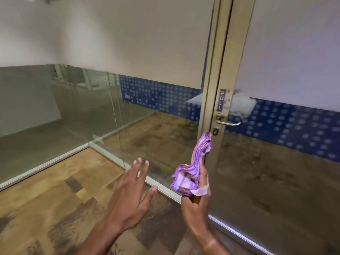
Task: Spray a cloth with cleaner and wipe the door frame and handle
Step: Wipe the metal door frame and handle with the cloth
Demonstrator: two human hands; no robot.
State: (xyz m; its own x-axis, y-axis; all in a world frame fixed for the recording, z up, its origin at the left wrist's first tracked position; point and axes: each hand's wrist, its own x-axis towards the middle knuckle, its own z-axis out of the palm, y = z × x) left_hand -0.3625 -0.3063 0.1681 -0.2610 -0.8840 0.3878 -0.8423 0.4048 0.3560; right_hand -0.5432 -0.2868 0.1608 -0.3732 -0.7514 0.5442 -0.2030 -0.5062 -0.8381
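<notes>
Holding the purple cloth (191, 170) in our right hand (196, 205) — left hand (128, 196) spread, empty — door frame (219, 100) and handle (227, 121) not yet wiped.

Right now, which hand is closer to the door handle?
The right hand, holding the purple cloth, is nearer: it sits just below the door handle, slightly to its left. The left hand is open and empty, farther off to the left.

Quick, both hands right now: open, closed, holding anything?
Left hand: open, fingers spread, holding nothing.
Right hand: closed on the bunched purple and white cloth.
</notes>
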